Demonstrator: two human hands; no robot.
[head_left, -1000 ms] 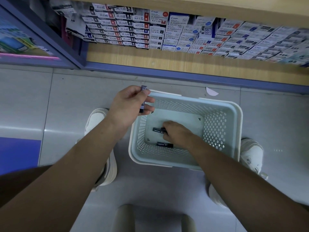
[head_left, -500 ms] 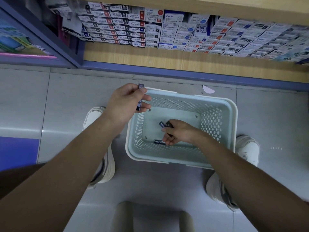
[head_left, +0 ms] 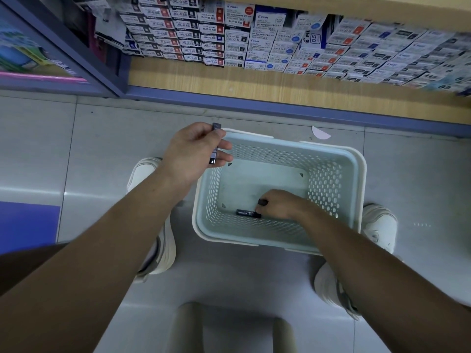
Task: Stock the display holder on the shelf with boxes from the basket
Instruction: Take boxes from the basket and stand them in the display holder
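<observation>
A pale perforated basket (head_left: 328, 179) stands on the floor between my feet. My left hand (head_left: 191, 151) hovers over its left rim and grips a small dark box (head_left: 214, 146) held upright. My right hand (head_left: 280, 203) is down inside the basket, its fingers curled around one dark box (head_left: 262, 202). Its fingertips touch a second dark box (head_left: 247, 213) lying flat on the basket floor. The display holder is not in view.
A low wooden shelf (head_left: 229, 82) ahead holds several rows of white pen-refill boxes (head_left: 254, 39). A blue-framed cabinet (head_left: 63, 47) stands at the left. My white shoes (head_left: 379, 225) flank the basket, and a stool top (head_left: 224, 327) sits at the bottom.
My right hand has picked up one box from the basket floor and moved down toward the remaining one. My left hand has kept its box over the basket's rim.
</observation>
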